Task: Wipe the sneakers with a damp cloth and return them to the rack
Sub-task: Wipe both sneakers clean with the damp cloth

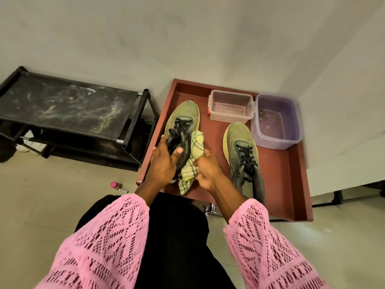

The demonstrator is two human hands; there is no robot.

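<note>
red tray (pixel 291 180) on floor | left hand (pixel 164 163) grips sneaker (pixel 184 122) | right hand (pixel 208 174) clutches cloth (pixel 191 161) | risk: one-handed hold slips, sneaker drops

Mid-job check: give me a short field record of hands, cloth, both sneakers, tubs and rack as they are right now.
left hand: grips heel end of left sneaker
right hand: holds yellow cloth against that sneaker's side
right sneaker: lies untouched on red tray
clear tub: on tray, far end
purple tub: at tray's far right corner
rack: left of tray, top shelf holds no shoes
</note>
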